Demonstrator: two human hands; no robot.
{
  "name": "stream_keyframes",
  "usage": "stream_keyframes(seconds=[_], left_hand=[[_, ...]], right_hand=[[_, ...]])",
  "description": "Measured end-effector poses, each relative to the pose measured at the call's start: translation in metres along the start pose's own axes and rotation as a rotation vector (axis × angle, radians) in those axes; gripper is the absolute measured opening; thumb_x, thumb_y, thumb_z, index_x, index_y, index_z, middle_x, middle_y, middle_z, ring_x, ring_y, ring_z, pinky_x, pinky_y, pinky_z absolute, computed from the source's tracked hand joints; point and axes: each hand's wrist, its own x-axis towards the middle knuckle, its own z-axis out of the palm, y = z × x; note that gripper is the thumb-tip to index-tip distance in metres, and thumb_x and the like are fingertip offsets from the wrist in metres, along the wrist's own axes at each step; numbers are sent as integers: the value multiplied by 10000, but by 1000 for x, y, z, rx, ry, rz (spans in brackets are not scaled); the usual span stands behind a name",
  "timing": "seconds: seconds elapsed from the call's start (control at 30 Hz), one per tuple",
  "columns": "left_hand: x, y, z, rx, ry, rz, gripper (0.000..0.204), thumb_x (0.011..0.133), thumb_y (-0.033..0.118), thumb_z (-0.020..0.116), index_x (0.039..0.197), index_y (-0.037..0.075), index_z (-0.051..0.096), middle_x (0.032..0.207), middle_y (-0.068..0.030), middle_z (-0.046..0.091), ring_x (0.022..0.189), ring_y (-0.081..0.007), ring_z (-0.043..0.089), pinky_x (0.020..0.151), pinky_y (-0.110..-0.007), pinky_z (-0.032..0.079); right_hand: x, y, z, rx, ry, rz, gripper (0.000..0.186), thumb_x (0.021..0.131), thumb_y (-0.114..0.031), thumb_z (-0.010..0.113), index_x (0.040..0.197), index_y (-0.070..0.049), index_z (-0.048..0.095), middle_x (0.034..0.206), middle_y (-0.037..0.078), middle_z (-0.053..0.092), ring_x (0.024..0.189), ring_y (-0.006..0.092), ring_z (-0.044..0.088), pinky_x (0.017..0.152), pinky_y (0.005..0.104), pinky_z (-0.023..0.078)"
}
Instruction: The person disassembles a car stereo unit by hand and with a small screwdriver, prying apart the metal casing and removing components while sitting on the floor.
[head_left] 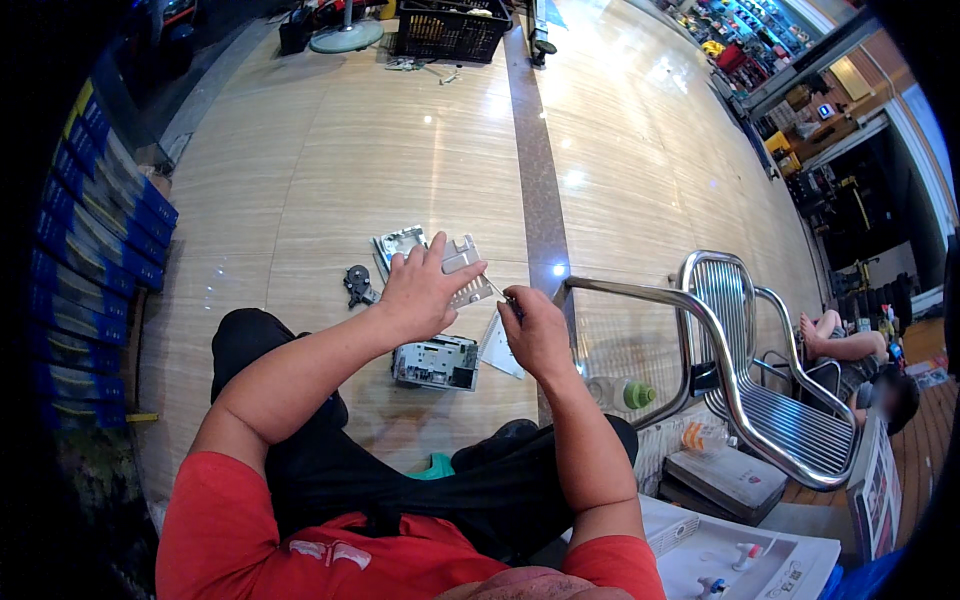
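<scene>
My left hand [412, 292] grips a silvery metal plate [463, 256] with slots in it, fingers spread across its face. My right hand [538, 328] is closed around a thin tool, which looks like a screwdriver [494, 287], its shaft reaching to the plate's right edge. On the floor below my left hand lies an opened metal device casing [436, 364] with inner parts showing. A pale flat panel [503, 350] rests beside it. Left of my left hand lies a small black mechanical part [359, 286]; a metal frame piece [402, 240] sits just behind the fingers.
A chrome bench seat [735, 350] stands to the right, with a green-topped bottle [637, 395] near its leg. Blue boxes [105, 230] are stacked at left. A black crate [453, 33] sits far ahead. Another person [850, 345] is low down at far right.
</scene>
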Motion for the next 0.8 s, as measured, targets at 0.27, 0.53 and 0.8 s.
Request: stream_keyframes(seconds=[0.27,0.53,0.8], left_hand=[[0,-1,1,22,25,21,738,792,332,786,1475,383,511,1546,-308,347,1312,-425,471,1012,-555,409],[-1,0,1,58,27,8,721,799,339,782,1471,374,523,1544,-282,355,1284,-404,477,1004,-544,404],[-1,0,3,66,45,-8,687,803,357,769,1454,363,548,1530,-270,372,1253,-387,488,988,-534,405]], right_hand=[[0,0,0,-14,-49,37,216,926,-193,684,1092,-58,651,992,181,686,897,389,674,775,468,543],[-1,1,0,-90,-151,90,262,920,-208,683,1125,-51,643,999,191,676,913,396,674,793,487,543],[1,-1,1,-120,-212,112,248,937,-224,659,1104,-41,640,1002,209,666,920,419,661,804,500,531]])
